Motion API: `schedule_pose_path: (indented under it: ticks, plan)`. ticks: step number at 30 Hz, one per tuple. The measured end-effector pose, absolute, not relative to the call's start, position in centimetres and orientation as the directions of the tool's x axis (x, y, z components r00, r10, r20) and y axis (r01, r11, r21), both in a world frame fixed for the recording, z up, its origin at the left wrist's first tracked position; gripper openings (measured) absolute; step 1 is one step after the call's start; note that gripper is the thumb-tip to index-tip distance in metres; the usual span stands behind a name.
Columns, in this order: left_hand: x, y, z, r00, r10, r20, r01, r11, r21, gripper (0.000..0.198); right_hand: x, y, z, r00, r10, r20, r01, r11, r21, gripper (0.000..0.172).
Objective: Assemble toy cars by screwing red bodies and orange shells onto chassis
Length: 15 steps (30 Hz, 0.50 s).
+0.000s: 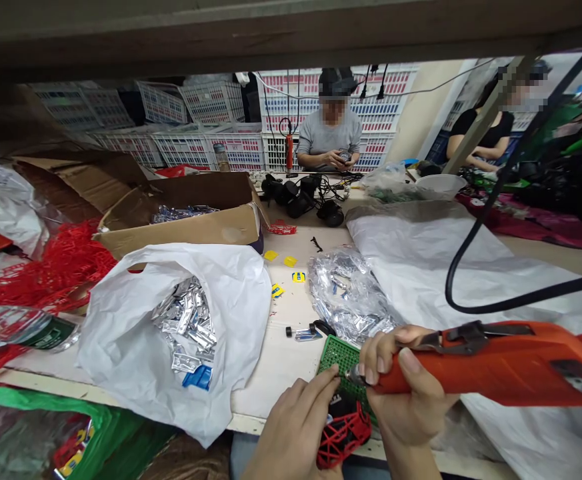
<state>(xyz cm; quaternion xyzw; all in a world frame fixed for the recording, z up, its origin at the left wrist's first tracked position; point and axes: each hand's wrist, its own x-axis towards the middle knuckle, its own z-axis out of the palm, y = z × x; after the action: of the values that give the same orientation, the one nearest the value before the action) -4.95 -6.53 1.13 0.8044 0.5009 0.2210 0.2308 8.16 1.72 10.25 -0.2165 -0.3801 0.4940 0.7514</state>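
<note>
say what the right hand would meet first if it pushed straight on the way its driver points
Most likely the fingertips of the left hand: the orange driver in the right hand points its tip at them. Depth is unclear, so the red part below them might come first.

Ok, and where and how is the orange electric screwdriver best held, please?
Grip the orange electric screwdriver around its narrower front section, probably best from the near side, as the right hand does: its body lies crosswise, metal nose towards the left hand.
</note>
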Motion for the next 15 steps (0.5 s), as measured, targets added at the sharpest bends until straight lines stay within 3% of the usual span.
schedule_pose_path:
  ticks: [15]
  plan:
    - [-4.94, -6.92, 0.9, 0.378, 0.914, 0.151, 0.726, -0.393, 0.564, 0.107, 7.84, 1.67, 10.0, 0.249, 0.905, 0.345, -0.549, 0.425, -0.719, 0.007]
